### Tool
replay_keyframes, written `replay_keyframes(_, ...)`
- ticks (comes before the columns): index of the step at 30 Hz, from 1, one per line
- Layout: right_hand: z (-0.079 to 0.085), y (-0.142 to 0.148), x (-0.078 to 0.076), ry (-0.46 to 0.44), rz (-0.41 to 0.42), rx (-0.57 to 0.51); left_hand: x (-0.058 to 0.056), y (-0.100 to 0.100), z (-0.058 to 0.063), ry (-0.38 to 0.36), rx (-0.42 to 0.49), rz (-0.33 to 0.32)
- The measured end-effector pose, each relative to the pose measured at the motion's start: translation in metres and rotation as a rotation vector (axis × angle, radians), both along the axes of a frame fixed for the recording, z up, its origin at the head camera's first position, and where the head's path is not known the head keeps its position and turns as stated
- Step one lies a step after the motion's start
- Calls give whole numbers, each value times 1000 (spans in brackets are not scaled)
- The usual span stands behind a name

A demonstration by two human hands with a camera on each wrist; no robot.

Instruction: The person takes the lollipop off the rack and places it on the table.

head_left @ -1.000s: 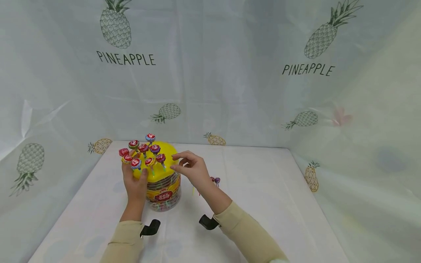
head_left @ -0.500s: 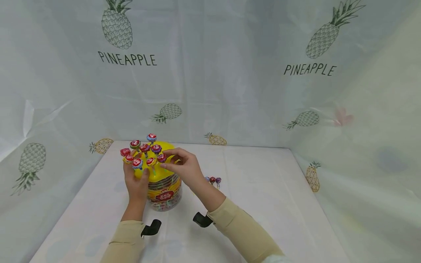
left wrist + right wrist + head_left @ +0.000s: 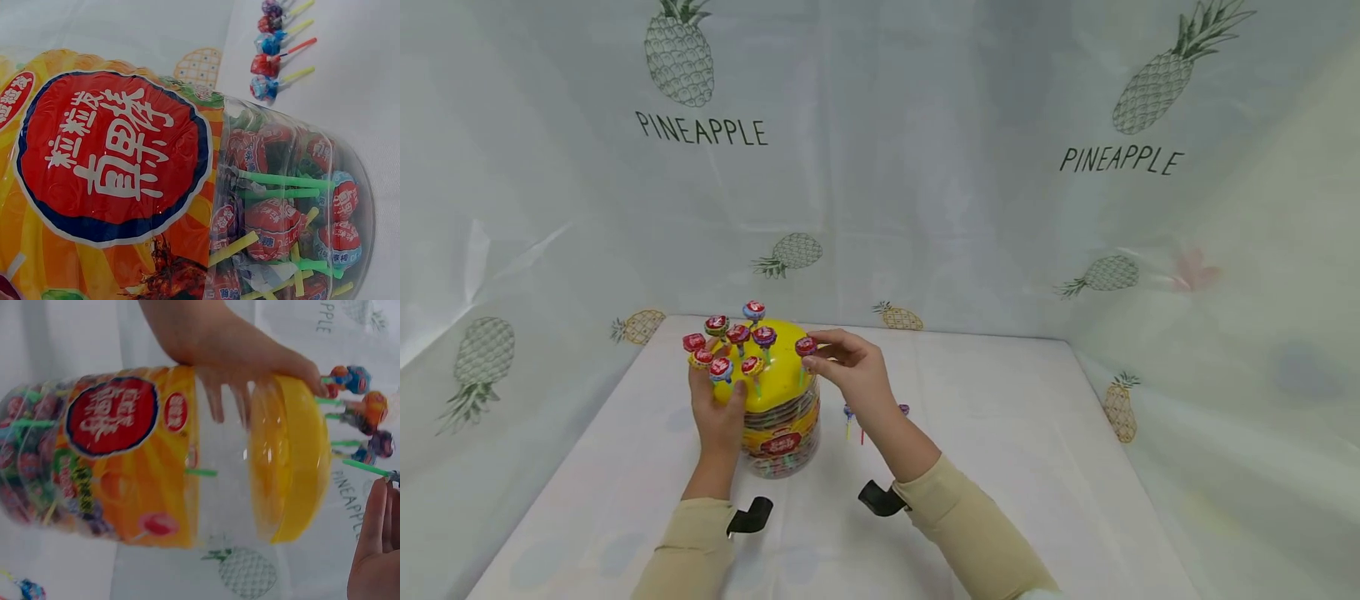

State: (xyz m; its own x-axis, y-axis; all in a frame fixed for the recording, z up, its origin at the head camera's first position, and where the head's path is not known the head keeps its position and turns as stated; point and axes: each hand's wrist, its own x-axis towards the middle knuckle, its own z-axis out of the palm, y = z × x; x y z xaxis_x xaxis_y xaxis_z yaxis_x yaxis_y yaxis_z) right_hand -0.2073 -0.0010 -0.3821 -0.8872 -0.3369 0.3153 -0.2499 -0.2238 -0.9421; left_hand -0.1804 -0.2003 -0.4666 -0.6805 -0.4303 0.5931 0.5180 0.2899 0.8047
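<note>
A clear plastic jar [image 3: 781,446] with a yellow-orange label stands on the table, lollipops showing inside its lower part [image 3: 275,225]. Several wrapped lollipops [image 3: 739,335] stick up from its yellow lid [image 3: 784,382]. My left hand [image 3: 718,425] holds the lid from the left side, thumb at the front. Over the lid's right edge, my right hand [image 3: 859,371] pinches a red-wrapped lollipop [image 3: 806,347] close under its candy head. In the right wrist view its green stick [image 3: 365,467] hangs free of the lid, its lower tip just off the lid's top.
To the right of the jar a row of lollipops [image 3: 265,65] lies on the white table [image 3: 1000,467], partly hidden by my right forearm in the head view. A pineapple-print curtain [image 3: 925,167] hangs behind and along the sides.
My right hand has come in from the right, taken hold of the lollipop at the lid's right side and drawn it out to the right. My left hand stays on the lid.
</note>
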Motion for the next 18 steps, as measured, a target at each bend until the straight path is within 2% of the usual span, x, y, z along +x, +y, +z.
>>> replay_keyframes(4,-11,18,-6,-31,-11,-18,1,5,6,-2,-13,4)
replay_keyframes(7,-20,30,-10,-24,-8,-32,8,13,18,6,-25,18)
replay_keyframes(10,-27,38,-14,-26,-15,-35,10,16,22,6,-40,33)
replay_keyframes(18,-39,53,-21,-81,-51,-27,0,2,2,-30,-62,74)
